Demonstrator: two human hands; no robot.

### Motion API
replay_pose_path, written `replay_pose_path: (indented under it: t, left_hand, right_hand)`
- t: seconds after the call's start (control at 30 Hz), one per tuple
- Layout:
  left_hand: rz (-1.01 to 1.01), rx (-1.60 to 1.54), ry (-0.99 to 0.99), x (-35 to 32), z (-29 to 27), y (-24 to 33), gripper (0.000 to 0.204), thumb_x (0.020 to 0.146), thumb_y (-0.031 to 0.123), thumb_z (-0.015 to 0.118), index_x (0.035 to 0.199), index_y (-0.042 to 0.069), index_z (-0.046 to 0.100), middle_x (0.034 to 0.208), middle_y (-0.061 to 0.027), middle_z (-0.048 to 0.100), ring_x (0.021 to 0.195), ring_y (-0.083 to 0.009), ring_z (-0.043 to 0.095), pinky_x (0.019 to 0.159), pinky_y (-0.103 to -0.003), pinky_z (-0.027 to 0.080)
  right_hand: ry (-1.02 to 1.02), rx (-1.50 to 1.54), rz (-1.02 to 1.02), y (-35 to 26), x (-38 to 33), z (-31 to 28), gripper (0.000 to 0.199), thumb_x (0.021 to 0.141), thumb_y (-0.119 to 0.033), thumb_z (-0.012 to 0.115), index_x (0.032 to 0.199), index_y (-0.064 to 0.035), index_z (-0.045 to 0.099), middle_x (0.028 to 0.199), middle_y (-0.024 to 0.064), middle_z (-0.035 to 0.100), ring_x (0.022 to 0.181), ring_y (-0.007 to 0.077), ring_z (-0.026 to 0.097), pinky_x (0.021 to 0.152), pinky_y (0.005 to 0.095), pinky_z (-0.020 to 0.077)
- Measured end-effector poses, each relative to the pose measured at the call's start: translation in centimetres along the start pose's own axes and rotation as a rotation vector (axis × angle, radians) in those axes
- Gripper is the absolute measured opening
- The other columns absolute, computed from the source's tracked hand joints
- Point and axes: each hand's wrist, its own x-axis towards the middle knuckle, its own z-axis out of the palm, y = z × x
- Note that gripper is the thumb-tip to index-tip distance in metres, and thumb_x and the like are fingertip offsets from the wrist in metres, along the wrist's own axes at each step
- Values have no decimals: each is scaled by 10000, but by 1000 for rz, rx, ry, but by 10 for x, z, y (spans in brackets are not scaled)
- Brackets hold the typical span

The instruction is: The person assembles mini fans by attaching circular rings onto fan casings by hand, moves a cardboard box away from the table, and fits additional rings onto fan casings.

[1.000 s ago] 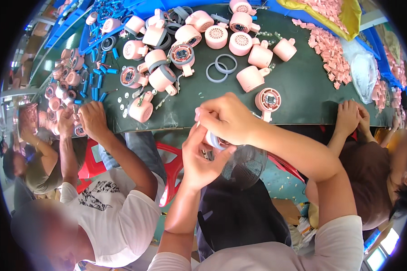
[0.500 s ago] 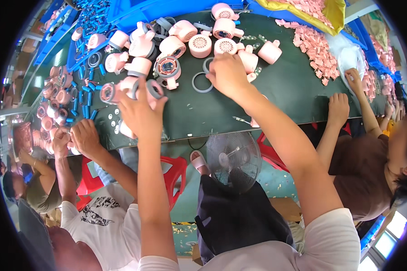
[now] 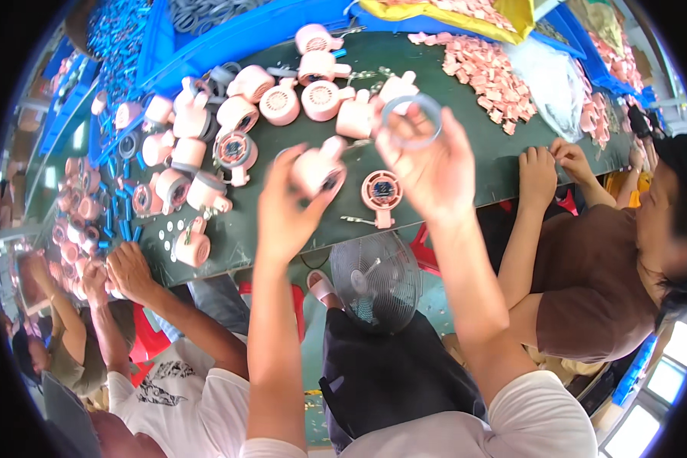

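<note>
Nearest the camera, a dark cloth (image 3: 393, 382) lies across the person's lap, with a small grey floor fan (image 3: 376, 280) just beyond it, below the table edge.

Left hand (image 3: 286, 210): raised above the near part of the green table (image 3: 466, 164), fingers closed around a pink fan housing (image 3: 320, 164). The housing is lifted clear of the table surface and appears blurred.

Right hand (image 3: 427, 164): raised just right of the left hand, pinching a grey ring (image 3: 411, 120) between thumb and fingertips. The ring is held upright in the air above the table, close beside the pink housing but not touching it.

On the table, just below and between the hands, a pink fan body with its dark motor showing (image 3: 380, 191) lies face up. To the left, a further pink housing (image 3: 192, 246) sits at the near edge beside small white discs (image 3: 172, 227).

Farther back, a cluster of pink housings (image 3: 282, 99) fills the middle of the table, with blue pegs (image 3: 122, 206) scattered at the left. A pile of small pink parts (image 3: 488, 69) lies at the far right, and a blue tray (image 3: 237, 30) borders the far edge.

Other workers: a person in a brown shirt (image 3: 595, 290) sits to the right with hands (image 3: 549, 164) on the table edge; a person in a white shirt (image 3: 175, 382) to the left rests a hand (image 3: 130, 271) at the near edge.
</note>
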Motion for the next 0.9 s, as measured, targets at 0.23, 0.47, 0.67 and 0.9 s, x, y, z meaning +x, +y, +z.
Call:
replay_pose_path:
  t: [0.23,0.47,0.67,0.9]
  left_hand:
    - [-32,-1049,177,-83,-51,-1,539,838,299,599,1282,112,357,1202,-163,487,1143,-316,472,942,-568,371]
    - [-182,-1258,395,-87,-31,19,489,855,396,569,1263,178,410,1087,-129,547,993,-393,553,816,-603,470]
    - [-292,-1087,199,-90,-26,10,675,729,178,706,1280,75,331,1000,-157,557,820,-298,610,670,-404,538]
    - [-340,-964,181,-98,-31,27,795,737,-6,677,1367,101,206,1216,-155,433,1051,-285,537,808,-425,523]
  right_hand:
    - [-205,133,210,31,-34,-11,464,908,-357,418,1282,-83,424,1276,282,433,1048,383,525,817,397,478]
    - [-230,19,306,46,-46,-8,612,870,-367,463,1364,-36,318,1273,249,449,1065,329,510,814,373,444]
    - [-224,-668,186,53,-52,-14,691,724,-291,703,1250,63,428,1162,159,524,955,200,543,750,308,451]
    - [-720,-1213,35,55,-36,17,674,590,7,712,1229,9,498,1199,139,473,1029,198,503,831,318,455]
